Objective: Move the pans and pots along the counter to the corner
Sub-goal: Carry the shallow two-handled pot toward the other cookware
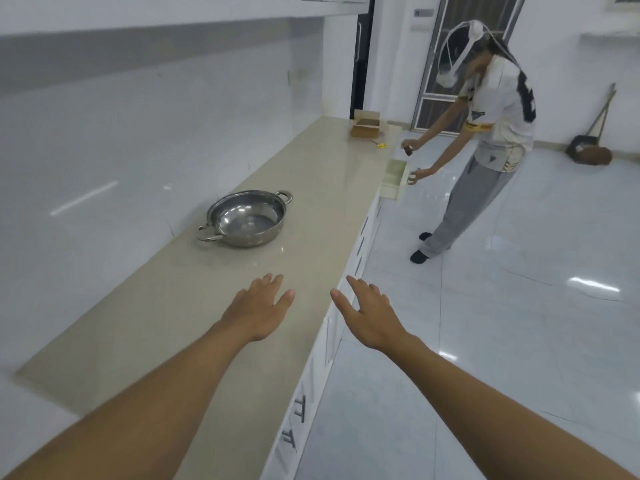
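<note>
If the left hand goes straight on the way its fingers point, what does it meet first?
Most likely the steel pot, at its near right side. Only bare counter lies between it and the left hand. It could just slip past on the right; depth is unclear.

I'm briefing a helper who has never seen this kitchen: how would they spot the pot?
Follow the long beige counter along the white wall. Midway along it sits a shallow steel pot, empty. It alone is round and shiny, with two loop handles; the cardboard box lies far beyond it.

Empty-handed left hand (258, 311) near steel pot (246, 219)
</note>
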Demonstrator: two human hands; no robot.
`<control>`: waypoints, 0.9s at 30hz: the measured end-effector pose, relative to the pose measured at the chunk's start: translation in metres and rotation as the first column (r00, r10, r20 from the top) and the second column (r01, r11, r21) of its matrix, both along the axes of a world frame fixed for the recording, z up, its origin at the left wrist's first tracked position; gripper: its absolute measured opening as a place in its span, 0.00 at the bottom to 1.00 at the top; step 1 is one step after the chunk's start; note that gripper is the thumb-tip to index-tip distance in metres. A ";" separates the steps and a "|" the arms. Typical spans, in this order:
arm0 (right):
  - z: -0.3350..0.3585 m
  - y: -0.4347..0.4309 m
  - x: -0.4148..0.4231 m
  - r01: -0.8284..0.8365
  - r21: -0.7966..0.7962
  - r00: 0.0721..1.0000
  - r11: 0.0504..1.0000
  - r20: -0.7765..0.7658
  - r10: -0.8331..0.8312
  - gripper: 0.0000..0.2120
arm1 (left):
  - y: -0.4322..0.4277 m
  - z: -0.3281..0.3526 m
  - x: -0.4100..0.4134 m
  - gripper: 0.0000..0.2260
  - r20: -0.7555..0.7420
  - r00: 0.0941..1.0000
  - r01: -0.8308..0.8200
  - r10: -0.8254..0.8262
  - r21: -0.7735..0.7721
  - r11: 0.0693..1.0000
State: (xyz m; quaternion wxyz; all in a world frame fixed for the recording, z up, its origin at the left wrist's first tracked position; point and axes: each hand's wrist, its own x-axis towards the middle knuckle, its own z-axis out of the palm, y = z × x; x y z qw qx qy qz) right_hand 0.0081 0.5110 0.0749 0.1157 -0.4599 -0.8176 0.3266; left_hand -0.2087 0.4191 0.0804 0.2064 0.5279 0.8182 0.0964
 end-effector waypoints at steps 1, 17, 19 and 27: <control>0.000 0.010 -0.008 -0.003 -0.003 1.000 1.000 0.000 0.003 0.37 | 0.006 -0.001 -0.007 0.29 0.006 1.000 -0.003 0.003 0.000 1.000; -0.047 0.200 -0.175 -0.249 0.009 0.968 0.968 0.029 0.249 0.34 | 0.136 -0.031 -0.131 0.28 0.029 0.939 -0.343 0.342 0.030 0.939; -0.056 0.229 -0.198 -0.272 0.005 0.962 0.962 0.029 0.271 0.33 | 0.158 -0.034 -0.148 0.27 0.041 0.925 -0.379 0.378 0.036 0.925; -0.082 0.324 -0.294 -0.384 0.122 0.923 0.915 0.083 0.376 0.26 | 0.226 -0.059 -0.217 0.24 -0.020 0.863 -0.502 0.504 0.059 0.863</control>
